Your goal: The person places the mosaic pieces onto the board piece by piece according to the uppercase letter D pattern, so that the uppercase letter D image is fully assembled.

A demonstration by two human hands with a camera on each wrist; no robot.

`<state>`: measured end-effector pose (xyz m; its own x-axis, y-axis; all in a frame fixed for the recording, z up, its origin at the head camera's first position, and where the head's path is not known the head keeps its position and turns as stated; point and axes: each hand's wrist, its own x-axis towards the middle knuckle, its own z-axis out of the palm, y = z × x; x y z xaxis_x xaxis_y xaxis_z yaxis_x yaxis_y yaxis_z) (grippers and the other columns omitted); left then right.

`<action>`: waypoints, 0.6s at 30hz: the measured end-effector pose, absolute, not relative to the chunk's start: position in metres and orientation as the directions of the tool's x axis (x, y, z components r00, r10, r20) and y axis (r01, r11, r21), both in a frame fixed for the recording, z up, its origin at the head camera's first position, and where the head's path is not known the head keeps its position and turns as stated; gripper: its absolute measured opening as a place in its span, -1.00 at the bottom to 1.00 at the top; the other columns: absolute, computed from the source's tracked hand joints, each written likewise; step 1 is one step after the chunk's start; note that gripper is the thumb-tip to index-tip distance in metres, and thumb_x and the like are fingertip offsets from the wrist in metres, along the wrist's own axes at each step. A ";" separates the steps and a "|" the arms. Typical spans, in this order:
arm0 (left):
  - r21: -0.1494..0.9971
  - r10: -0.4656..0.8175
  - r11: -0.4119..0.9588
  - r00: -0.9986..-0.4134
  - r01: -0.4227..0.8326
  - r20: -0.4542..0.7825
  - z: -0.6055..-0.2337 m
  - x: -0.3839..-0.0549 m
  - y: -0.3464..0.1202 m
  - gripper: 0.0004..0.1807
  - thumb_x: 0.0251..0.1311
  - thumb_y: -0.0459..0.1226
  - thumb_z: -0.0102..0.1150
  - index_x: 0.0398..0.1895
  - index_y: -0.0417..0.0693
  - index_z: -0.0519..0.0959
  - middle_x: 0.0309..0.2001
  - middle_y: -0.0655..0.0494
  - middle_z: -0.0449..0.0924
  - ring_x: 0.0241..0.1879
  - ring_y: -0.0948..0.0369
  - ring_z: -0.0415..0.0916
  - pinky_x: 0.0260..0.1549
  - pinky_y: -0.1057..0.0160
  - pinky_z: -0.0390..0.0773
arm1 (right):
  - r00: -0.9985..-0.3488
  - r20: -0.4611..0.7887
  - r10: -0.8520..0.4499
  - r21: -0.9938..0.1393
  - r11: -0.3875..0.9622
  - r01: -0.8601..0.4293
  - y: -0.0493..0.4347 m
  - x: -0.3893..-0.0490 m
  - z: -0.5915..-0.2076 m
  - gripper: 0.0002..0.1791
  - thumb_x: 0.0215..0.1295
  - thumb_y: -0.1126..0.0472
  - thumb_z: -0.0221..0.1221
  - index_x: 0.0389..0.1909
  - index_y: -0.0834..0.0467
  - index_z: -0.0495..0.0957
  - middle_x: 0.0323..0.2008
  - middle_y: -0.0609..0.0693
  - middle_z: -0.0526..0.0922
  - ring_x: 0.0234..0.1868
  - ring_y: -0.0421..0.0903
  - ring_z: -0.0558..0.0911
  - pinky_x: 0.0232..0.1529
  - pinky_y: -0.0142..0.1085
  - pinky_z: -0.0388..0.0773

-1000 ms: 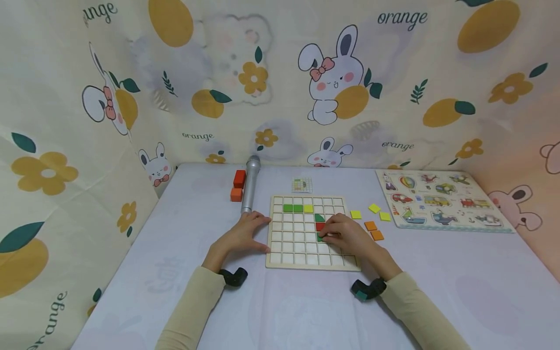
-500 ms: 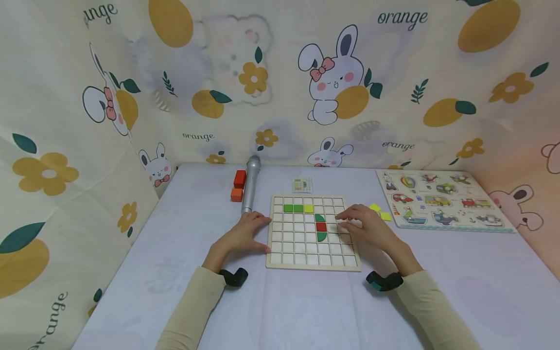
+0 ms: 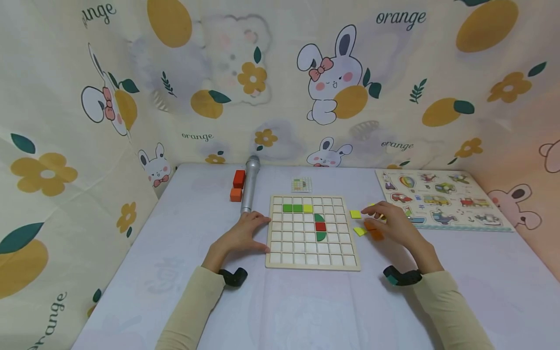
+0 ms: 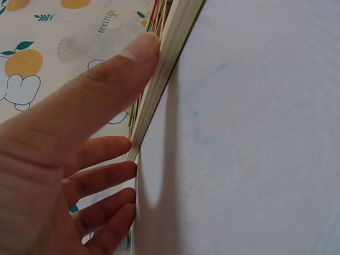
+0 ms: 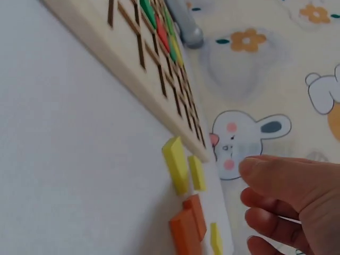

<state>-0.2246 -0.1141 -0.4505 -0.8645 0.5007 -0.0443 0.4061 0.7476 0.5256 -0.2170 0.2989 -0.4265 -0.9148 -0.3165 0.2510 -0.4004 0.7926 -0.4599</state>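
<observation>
A pale wooden grid board [image 3: 306, 266] lies on the table, with green and yellow squares [image 3: 298, 208] in its upper rows. Right of its middle, a red square [image 3: 321, 226] sits between two green rounded pieces [image 3: 321, 236]. My left hand [image 3: 245, 236] touches the board's left edge, thumb and fingers spread along it, as the left wrist view also shows. My right hand [image 3: 393, 223] hovers over loose tiles beside the board, fingers loosely bent and nothing visible between them. Below it are yellow tiles [image 3: 360, 231] and orange tiles [image 3: 376, 235], partly hidden by the hand.
A silver microphone [image 3: 249, 184] lies left of the board, beside red and orange blocks [image 3: 238, 179]. A small pattern card [image 3: 302, 184] is behind the board. At the back right lies a picture puzzle board [image 3: 455, 209].
My right hand has left the green piece in the grid and moved right, off the board and over the loose tiles. My left hand stays at the board's edge.
</observation>
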 end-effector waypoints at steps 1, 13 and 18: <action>0.528 0.500 0.747 -0.865 0.405 -0.043 -0.450 -0.225 -0.114 -0.11 -0.24 0.01 0.49 0.27 0.04 0.37 0.16 0.11 0.33 0.14 0.15 0.15 0.17 0.10 0.30 | -0.922 0.228 -0.313 -0.462 0.799 -0.385 0.300 -0.217 -0.427 -0.79 0.14 0.30 0.26 -0.17 0.18 0.64 -0.25 0.05 0.61 -0.31 -0.05 0.47 -0.32 -0.26 0.49; 0.531 0.497 0.746 -0.867 0.403 -0.040 -0.451 -0.224 -0.114 -0.11 -0.24 0.00 0.50 0.27 0.03 0.37 0.16 0.10 0.33 0.14 0.14 0.15 0.17 0.09 0.30 | -0.936 0.069 -0.344 -0.527 0.784 -0.327 0.297 -0.218 -0.438 -0.74 0.04 0.19 0.36 -0.22 0.15 0.68 -0.33 -0.01 0.56 -0.33 -0.09 0.43 -0.38 -0.33 0.40; 0.535 0.496 0.746 -0.867 0.397 -0.047 -0.451 -0.225 -0.114 -0.11 -0.25 0.00 0.50 0.27 0.03 0.37 0.17 0.10 0.32 0.15 0.14 0.15 0.17 0.09 0.31 | -0.923 0.089 -0.374 -0.491 0.790 -0.368 0.296 -0.219 -0.444 -0.81 0.03 0.19 0.37 -0.28 0.10 0.69 -0.29 -0.05 0.59 -0.27 -0.11 0.44 -0.30 -0.28 0.39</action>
